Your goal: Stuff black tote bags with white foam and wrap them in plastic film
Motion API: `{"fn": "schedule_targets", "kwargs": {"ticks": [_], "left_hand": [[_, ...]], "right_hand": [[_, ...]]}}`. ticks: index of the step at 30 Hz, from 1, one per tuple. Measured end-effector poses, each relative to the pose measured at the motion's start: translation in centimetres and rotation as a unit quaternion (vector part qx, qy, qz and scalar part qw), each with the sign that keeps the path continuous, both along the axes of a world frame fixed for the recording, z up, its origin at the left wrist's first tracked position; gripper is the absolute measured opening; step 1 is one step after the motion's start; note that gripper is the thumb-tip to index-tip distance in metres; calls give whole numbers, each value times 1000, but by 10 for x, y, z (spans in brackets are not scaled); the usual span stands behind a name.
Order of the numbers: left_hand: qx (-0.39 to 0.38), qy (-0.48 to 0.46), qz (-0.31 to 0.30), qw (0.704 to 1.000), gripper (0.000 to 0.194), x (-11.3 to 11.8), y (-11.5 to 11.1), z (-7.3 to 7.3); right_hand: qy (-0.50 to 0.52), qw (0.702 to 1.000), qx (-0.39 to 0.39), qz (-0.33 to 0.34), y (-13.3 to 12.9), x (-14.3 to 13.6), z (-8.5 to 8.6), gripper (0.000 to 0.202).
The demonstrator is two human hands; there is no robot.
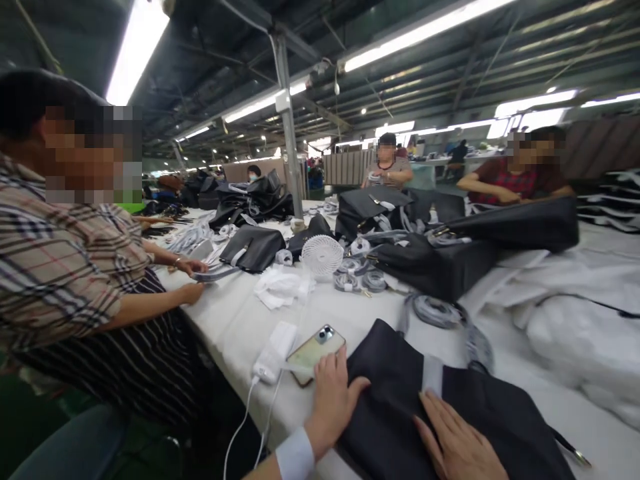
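Note:
A black handbag (493,407) lies flat on the white-covered table in front of me, a pale strip (433,375) across its upper middle. My left hand (333,393) rests at the bag's left edge, thumb spread onto the black material and fingers reaching beside a phone (316,350). On the front of the bag, just below the pale strip, my right hand (457,437) lies flat with its fingers stretched out. Neither hand grips anything. Grey wrapped straps (435,312) lie coiled at the bag's top edge.
Left of the phone is a white power bank (275,352) with a cable hanging over the table edge. A white fan (322,257) and black bags (430,267) stand farther back. White wrapping (585,327) is heaped at right. A co-worker (75,267) stands at left; others work across the table.

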State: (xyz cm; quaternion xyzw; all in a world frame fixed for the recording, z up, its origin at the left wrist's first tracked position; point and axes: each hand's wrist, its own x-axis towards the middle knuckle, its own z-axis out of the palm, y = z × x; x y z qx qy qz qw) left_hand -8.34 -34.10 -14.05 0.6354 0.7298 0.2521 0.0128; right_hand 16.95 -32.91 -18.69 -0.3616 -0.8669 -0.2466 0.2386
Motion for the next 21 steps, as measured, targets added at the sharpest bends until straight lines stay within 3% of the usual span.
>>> {"fn": "schedule_targets", "kwargs": {"ticks": [5,11,16,21], "left_hand": [[-55,77,-31,995,42,-5,13,9],[-94,105,-58,988,44,-8,7,8],[-110,65,-20,992,40,-10,1,-3],[-104,12,-31,994,37,-13,7,-11]], "right_hand": [[44,990,-93,-101,-11,-22,21,45],[60,976,-176,-109,-20,-20,24,41],[70,965,-220,-125,-28,-24,33,38],[78,959,-237,-137,-30,-31,39,36]]}}
